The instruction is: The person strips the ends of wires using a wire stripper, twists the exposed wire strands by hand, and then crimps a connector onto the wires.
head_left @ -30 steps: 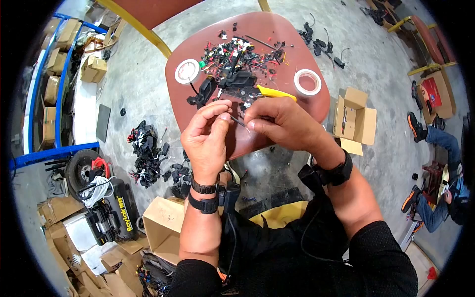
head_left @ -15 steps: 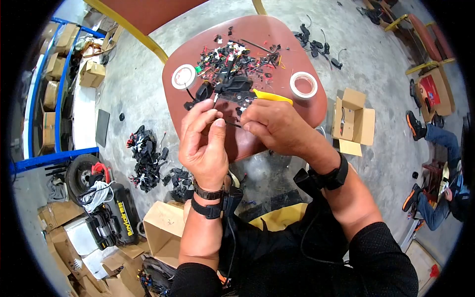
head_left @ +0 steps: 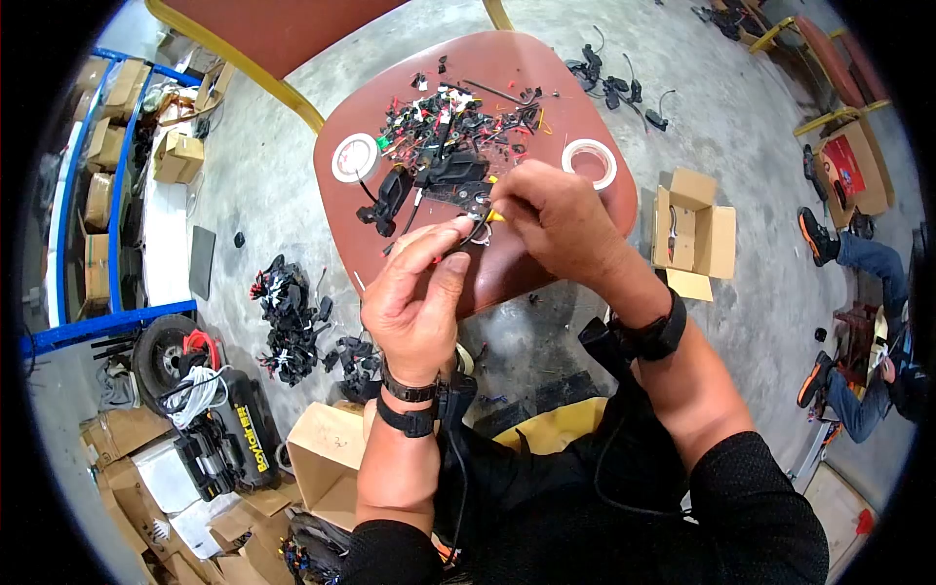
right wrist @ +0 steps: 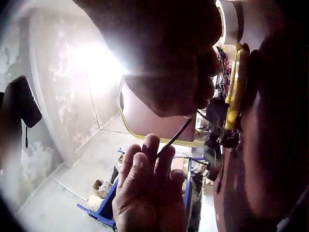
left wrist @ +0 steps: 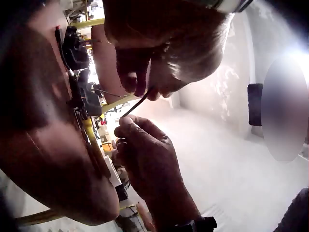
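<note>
Work mid-step, we judge. A short, thin dark cable (right wrist: pixel 174 138) spans the gap between two hands, held up over the near part of the chair seat (head_left: pixel 577 117) and attached to nothing else that we can see. The left hand (head_left: pixel 414 302) pinches one end between thumb and fingers; the right hand (head_left: pixel 564 222) pinches the other, its fingers bent in. We cannot tell whether either end is bared or joined: too small and dark.

Done, by the look of it: a good deal of cutting. We read the heap of small parts (head_left: pixel 429 127), towards the far edge and left of centre, as offcuts and pulled pieces.

Left: this cable, not yet set down. The yellow-handled tool (right wrist: pixel 236 87) lies out of both grips, partly hidden behind the right hand in the head view. Two black housings (head_left: pixel 390 193) sit between heap and left hand. We note a white roll (head_left: pixel 355 158) by the left edge, another roll (head_left: pixel 606 168) by the right edge, both lying flat and out of hand. On the floor beyond the left edge, a dark bundle (head_left: pixel 290 327) of leaded parts; we cannot say whether it is finished or waiting.
</note>
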Available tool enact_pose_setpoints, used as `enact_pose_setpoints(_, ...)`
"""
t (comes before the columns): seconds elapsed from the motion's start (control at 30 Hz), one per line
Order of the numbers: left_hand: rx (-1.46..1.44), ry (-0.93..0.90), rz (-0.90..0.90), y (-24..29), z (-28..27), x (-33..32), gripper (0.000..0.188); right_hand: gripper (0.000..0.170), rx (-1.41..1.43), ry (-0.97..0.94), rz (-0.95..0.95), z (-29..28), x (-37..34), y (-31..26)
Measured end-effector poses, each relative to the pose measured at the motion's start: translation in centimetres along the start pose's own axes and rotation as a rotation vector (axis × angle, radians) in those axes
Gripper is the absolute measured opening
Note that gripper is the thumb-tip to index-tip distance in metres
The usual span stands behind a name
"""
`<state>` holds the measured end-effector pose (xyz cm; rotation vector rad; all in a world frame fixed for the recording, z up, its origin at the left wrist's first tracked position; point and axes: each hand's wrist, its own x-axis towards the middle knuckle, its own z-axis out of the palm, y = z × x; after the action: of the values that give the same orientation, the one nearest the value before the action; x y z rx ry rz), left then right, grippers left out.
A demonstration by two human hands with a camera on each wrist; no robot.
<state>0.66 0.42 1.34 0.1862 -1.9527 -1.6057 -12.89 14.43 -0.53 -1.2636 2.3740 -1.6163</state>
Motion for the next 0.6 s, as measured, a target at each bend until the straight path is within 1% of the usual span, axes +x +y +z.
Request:
enact_pose_setpoints(0.13,-0.021,-0.121,0.001,-0.5,0.3,-0.1,0.021,0.004,0.027,0.093,-0.008,-0.6,0.7,0.4)
enact_pose_setpoints(0.23,-0.155,-0.185,-0.192,-0.3,0.9,-0.5,0.019,0.005,0.088,0.113,0.031,-0.7,0.9,0.2)
enact_pose_setpoints(0.27,-0.186,-0.197,-0.148,-0.6,1.1,-0.5,0.022,0.006,0.111,0.113,0.050,-0.7,1.0,0.1)
enact_pose_setpoints(0.37,-0.231,-0.076,-0.218,-0.4,1.7,-0.6,0.028,0.006,0.248,0.101,0.148,-0.5,1.0,-0.7)
enact_pose_setpoints(0.47,-0.316,0.000,-0.409,-0.1,1.8,-0.5,0.029,0.006,0.421,0.072,0.187,-0.1,0.7,-0.9)
enact_pose_setpoints(0.57,-0.343,-0.057,-0.579,-0.3,1.3,-0.1,0.029,0.005,0.464,0.011,0.178,0.0,0.5,-1.1)
enact_pose_setpoints(0.6,-0.329,-0.071,-0.570,-0.4,1.3,-0.1,0.029,0.005,0.482,-0.011,0.193,0.0,0.5,-1.3)
